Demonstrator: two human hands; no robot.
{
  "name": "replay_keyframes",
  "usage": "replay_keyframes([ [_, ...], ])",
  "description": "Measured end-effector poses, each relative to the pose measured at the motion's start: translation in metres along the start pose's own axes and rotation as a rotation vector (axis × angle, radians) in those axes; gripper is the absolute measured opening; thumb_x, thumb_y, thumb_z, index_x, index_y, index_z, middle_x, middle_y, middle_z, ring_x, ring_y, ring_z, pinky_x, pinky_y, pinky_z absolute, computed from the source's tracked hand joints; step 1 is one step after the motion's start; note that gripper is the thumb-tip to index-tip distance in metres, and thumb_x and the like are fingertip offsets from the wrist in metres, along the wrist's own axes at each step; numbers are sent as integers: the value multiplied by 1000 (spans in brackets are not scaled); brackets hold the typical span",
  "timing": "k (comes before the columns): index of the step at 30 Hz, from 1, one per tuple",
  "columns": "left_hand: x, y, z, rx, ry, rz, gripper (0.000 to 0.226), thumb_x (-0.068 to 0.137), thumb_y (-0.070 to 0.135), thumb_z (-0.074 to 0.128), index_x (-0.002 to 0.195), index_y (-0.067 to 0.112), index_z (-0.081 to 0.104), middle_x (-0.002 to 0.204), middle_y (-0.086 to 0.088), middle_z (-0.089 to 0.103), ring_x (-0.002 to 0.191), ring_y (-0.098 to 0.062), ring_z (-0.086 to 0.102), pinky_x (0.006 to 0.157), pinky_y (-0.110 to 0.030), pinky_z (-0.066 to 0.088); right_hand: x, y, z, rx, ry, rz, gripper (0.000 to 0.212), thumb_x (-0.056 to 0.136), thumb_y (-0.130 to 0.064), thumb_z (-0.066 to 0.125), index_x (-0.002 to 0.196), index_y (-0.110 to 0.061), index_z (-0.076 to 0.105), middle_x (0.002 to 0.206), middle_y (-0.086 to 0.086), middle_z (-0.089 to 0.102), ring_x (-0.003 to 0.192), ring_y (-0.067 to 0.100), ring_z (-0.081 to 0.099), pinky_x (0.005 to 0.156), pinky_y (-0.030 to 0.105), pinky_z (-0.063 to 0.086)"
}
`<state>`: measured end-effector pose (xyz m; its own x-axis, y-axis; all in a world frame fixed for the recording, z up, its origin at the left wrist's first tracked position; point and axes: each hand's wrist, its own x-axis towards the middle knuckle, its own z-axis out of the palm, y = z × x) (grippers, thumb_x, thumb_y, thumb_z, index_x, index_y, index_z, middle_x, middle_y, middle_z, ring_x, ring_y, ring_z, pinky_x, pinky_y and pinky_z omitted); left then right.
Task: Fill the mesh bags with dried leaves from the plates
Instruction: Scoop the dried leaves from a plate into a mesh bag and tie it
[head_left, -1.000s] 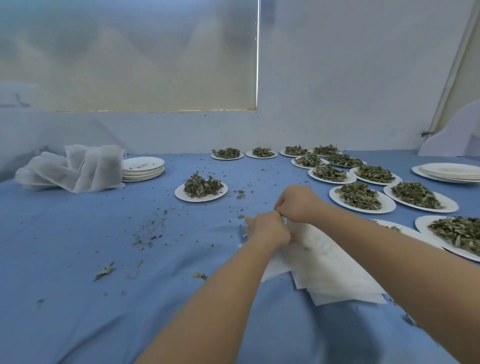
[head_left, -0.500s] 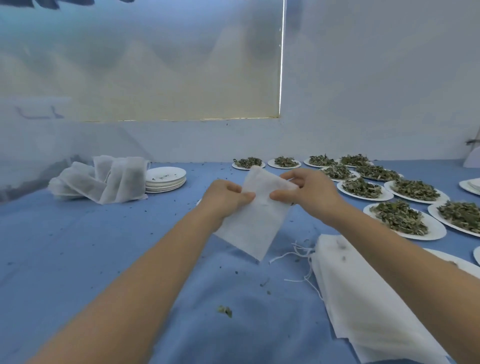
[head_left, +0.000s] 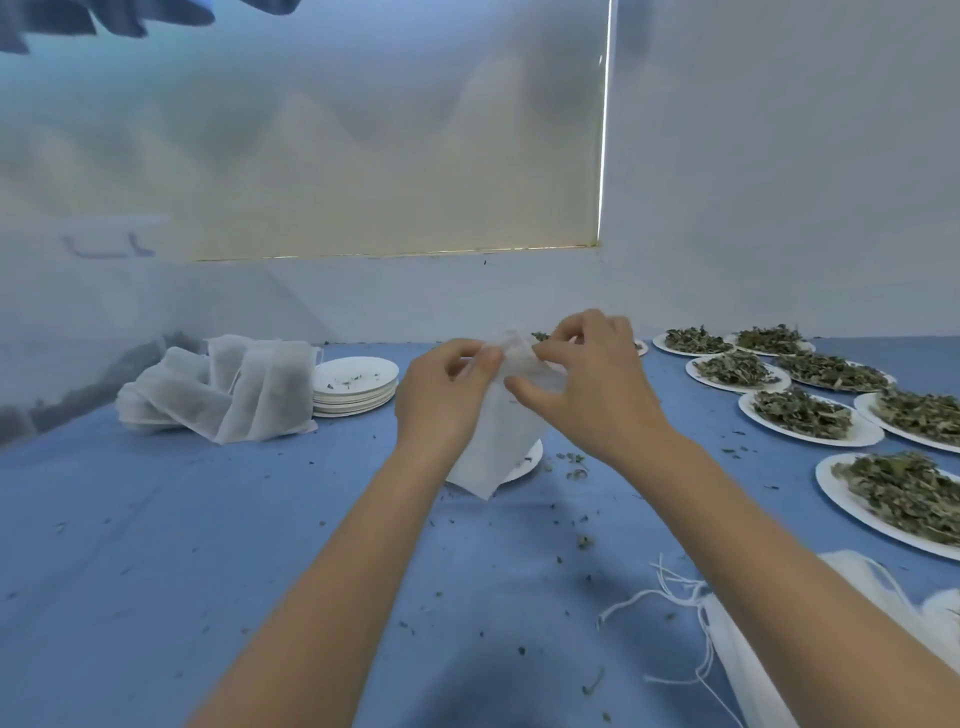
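I hold an empty white mesh bag (head_left: 493, 441) in the air over the blue table. My left hand (head_left: 441, 395) pinches its top edge on the left, and my right hand (head_left: 587, 384) pinches the same edge on the right. The bag hangs down in front of a white plate (head_left: 524, 465) that it mostly hides. Several white plates heaped with dried green leaves (head_left: 904, 493) stand along the right side. A stack of flat empty mesh bags (head_left: 748, 670) with loose white strings lies at the lower right, partly under my right forearm.
A pile of filled mesh bags (head_left: 218, 389) lies at the far left of the table, beside a stack of empty white plates (head_left: 356, 387). Leaf crumbs are scattered over the blue tablecloth (head_left: 156, 545). A white wall with a blind closes the back.
Both hands lifted one bag off the flat stack and raised it away from me. They now work at its top edge, higher and closer together than before.
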<state>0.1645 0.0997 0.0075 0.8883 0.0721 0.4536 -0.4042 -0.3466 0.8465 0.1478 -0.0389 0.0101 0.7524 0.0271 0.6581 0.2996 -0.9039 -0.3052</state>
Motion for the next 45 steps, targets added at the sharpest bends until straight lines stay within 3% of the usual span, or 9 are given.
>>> replay_keyframes([
  [4,11,0,1,112,50,95,19,89,34,58,72,42,55,72,31,55,85,-2,55,77,-19,41,15,-3,4,-38,-35,37,25,87,-38,59,79,-15,66,90,0,46,97,23,44,78,27,28],
  [10,33,-4,-3,222,18,202,17,94,32,51,95,29,67,91,17,64,98,-9,58,96,-43,40,35,-1,7,310,-42,36,15,86,-33,65,96,-24,72,90,-16,57,76,-6,52,65,-1,33],
  [19,48,-22,-6,126,-31,256,12,92,29,55,87,33,65,81,24,62,80,11,53,67,-3,36,42,4,18,623,-187,89,14,85,-33,66,90,-24,76,73,-14,71,69,0,65,63,15,49],
  [22,46,-23,-5,146,-100,284,14,92,26,55,84,34,63,80,24,62,83,5,54,68,-2,34,42,8,19,660,-325,122,22,88,-36,62,77,-23,76,49,-14,45,46,5,37,47,13,29],
  [25,44,-20,-8,150,-169,303,15,93,26,53,88,32,66,83,19,66,89,-1,56,77,-11,38,40,11,16,725,-412,151,25,92,-33,55,85,-21,76,55,-4,52,49,6,44,53,16,37],
  [28,41,-19,-5,212,-78,325,18,93,21,52,98,34,63,98,18,64,101,-2,54,98,-31,34,39,15,16,975,-522,262,30,97,-25,48,104,-3,67,98,16,71,92,28,69,83,39,57],
  [31,36,-19,1,466,104,546,54,73,11,55,126,22,51,128,8,50,122,-8,40,109,-41,16,41,15,18,1240,-508,354,30,99,-20,41,110,-5,64,101,13,72,90,27,70,76,36,59],
  [36,29,-28,22,516,-238,664,104,60,44,73,145,10,23,142,-2,35,131,-11,23,114,-36,5,40,18,16,1350,-554,335,31,94,-5,37,110,11,59,91,18,66,77,27,66,64,32,55],
  [45,27,-45,21,536,-72,781,72,53,-6,63,123,-13,48,115,-25,57,102,-42,56,91,-46,44,39,25,11,1278,-668,373,35,85,1,44,114,19,50,100,24,57,93,33,59,87,43,52],
])
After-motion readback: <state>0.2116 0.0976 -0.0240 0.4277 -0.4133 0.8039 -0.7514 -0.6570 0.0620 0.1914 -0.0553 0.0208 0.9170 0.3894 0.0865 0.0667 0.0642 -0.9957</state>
